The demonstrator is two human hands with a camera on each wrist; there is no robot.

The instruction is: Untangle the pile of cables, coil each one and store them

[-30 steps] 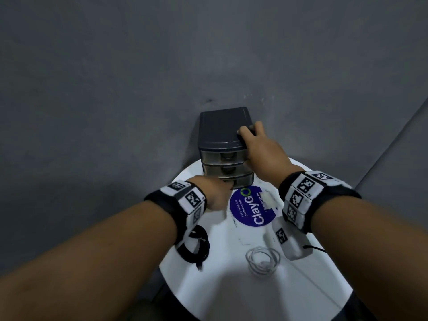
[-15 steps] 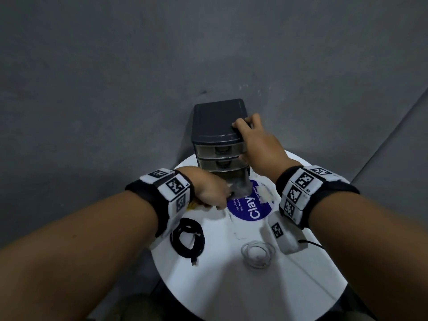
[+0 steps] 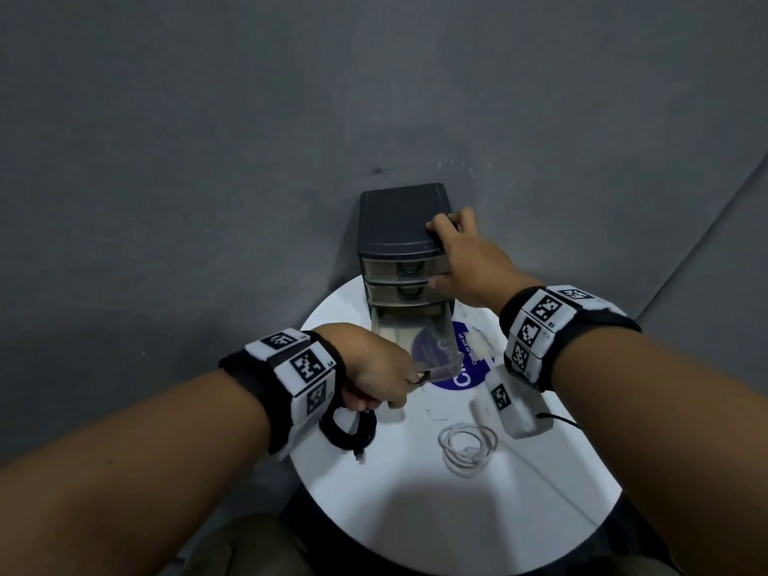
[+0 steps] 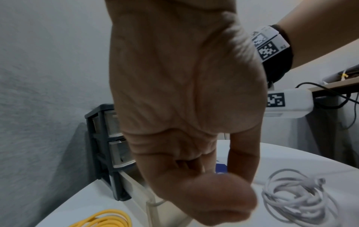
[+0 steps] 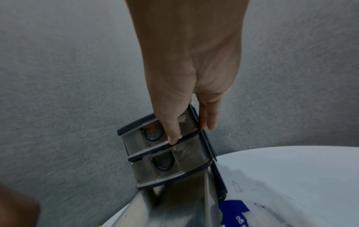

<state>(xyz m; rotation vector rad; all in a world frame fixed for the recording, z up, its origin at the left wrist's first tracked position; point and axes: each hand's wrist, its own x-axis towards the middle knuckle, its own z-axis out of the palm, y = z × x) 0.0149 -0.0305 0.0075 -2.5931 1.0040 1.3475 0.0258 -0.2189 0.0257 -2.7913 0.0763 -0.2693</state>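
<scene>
Bottom drawer (image 3: 419, 347) out, coils waiting on the counter (image 3: 478, 517).
Left hand (image 3: 376, 370) grips the drawer front; right hand (image 3: 469, 259) clamps the cabinet (image 3: 401, 220). Overpulling could drop the drawer. Black cable (image 3: 347, 432), white cable (image 3: 467, 446), yellow cable (image 4: 104, 219) lie nearby.

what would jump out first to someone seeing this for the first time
The small drawer unit at the back of the round white table, its bottom drawer pulled out by the left hand while the right hand steadies the top. Nearer lie a coiled black cable and a coiled white cable.
</scene>
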